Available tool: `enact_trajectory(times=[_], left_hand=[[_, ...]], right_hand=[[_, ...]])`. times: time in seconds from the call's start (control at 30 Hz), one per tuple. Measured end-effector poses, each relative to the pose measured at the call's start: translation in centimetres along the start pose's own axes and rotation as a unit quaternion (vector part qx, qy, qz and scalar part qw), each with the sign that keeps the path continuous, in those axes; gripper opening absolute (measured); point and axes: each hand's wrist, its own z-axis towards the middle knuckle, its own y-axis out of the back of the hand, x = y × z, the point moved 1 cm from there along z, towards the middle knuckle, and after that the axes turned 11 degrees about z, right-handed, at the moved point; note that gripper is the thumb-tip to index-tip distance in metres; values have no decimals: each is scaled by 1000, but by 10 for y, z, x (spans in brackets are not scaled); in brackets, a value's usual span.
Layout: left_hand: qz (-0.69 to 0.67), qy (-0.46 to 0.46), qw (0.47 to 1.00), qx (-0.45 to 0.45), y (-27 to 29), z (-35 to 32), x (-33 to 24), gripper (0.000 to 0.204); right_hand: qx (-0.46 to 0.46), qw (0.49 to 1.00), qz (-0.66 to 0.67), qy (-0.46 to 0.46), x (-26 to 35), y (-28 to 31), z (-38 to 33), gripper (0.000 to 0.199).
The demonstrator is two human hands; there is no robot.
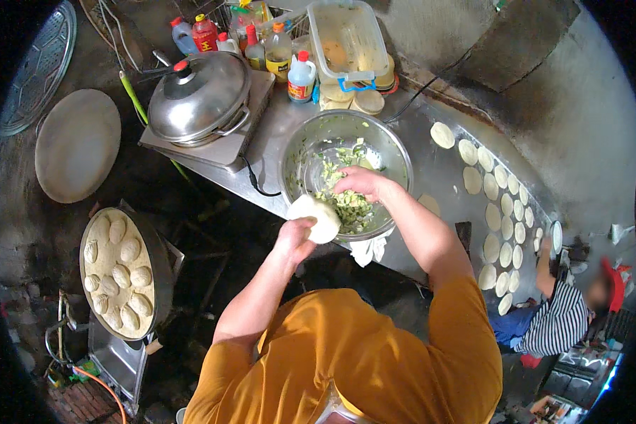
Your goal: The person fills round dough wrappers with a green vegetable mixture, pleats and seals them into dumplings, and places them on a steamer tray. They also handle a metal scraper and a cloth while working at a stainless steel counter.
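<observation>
My left hand (295,240) is closed on a round, pale dough wrapper (321,220), held at the near left rim of a large steel bowl (397,154). Chopped green vegetable filling (355,212) lies in the bowl, heaped toward its near side, with bits stuck to the walls. Inside the bowl, my right hand (364,181) reaches down into this filling with its fingers bent together around some of it. Its fingertips are partly hidden.
A lidded wok (201,99) sits on a cooker left of the bowl. Bottles (278,53) and a clear plastic box (350,42) stand behind. Dough rounds (491,247) cover the right table, where a person (555,321) works. Filled buns (120,275) sit in a pan at left.
</observation>
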Motion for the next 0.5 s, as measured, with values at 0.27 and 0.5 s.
enact_trajectory(times=[0.27, 0.5], left_hand=[[-37, -36, 999, 14, -28, 58, 17, 65], [-30, -75, 995, 63, -15, 46, 7, 71]], right_hand=[[-100, 910, -396, 66, 22, -61, -12, 47], [2, 1000, -15, 4, 42, -47, -44, 53]])
